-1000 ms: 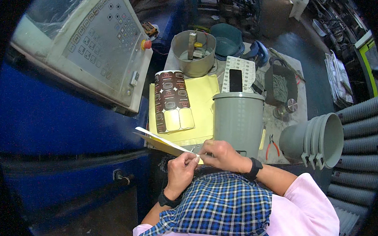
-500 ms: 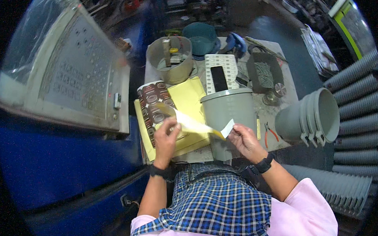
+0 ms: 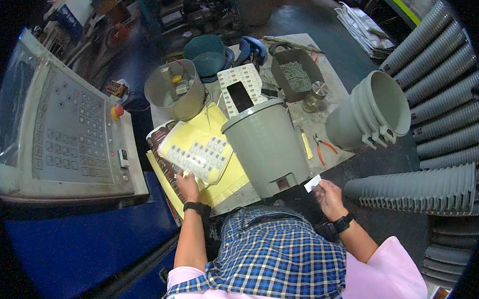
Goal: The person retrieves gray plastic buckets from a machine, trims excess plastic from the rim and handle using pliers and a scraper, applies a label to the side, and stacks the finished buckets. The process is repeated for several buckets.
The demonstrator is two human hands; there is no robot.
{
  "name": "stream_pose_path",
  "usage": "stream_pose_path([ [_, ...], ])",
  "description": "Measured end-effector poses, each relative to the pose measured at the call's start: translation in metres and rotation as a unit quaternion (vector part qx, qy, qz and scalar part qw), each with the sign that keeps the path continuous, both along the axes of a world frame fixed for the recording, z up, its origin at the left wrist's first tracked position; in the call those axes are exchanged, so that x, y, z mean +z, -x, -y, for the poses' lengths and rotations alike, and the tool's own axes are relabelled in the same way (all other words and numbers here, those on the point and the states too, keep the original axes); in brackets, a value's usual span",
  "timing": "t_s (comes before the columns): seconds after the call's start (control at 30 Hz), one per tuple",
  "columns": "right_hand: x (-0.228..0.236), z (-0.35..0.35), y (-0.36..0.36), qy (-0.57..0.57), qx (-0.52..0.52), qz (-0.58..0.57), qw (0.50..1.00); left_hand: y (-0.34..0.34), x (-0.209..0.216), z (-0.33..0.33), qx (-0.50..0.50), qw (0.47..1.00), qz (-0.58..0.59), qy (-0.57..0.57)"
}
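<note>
My left hand (image 3: pixel 187 187) pinches the lower edge of a sheet of labels (image 3: pixel 205 157), a slightly curved sheet that lies over yellow sheets (image 3: pixel 233 183) and a brown patterned packet (image 3: pixel 158 132). Between the fingers of my right hand (image 3: pixel 330 199) is a small white label (image 3: pixel 313 183), held just right of the base of a grey plastic bucket (image 3: pixel 261 148). The bucket leans, its base toward me, with a dark rectangular patch low on its side. Neither hand touches it.
A stack of grey buckets (image 3: pixel 340 123) lies on the table's right, beside orange-handled pliers (image 3: pixel 320 148) and a yellow cutter (image 3: pixel 306 145). Behind stand a phone (image 3: pixel 240 96), a bin of screws (image 3: pixel 296 75) and a round tub (image 3: pixel 174 93). A control panel (image 3: pixel 73 140) borders the left.
My left hand has moved left and down, laying the label sheet onto the yellow sheets. The right hand has drawn the white label away to the right and lower. The view has shifted.
</note>
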State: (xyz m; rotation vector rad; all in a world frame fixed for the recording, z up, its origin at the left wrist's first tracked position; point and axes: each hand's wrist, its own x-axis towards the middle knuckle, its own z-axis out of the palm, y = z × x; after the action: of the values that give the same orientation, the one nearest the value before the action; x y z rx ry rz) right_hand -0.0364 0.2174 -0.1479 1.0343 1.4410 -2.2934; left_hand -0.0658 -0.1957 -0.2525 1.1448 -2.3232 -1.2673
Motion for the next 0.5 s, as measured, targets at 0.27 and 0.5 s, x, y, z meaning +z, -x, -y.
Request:
stream_pose_path([
  [0.27,-0.100,-0.023,-0.010,0.107,-0.088,0.101,0.985,-0.039,0.101,-0.170,-0.482,0.862,-0.088,0.130],
  [0.5,-0.187,0.004,0.006,-0.004,0.010,-0.068,0.998,-0.027,0.075,-0.210,-0.512,0.782,-0.047,0.351],
])
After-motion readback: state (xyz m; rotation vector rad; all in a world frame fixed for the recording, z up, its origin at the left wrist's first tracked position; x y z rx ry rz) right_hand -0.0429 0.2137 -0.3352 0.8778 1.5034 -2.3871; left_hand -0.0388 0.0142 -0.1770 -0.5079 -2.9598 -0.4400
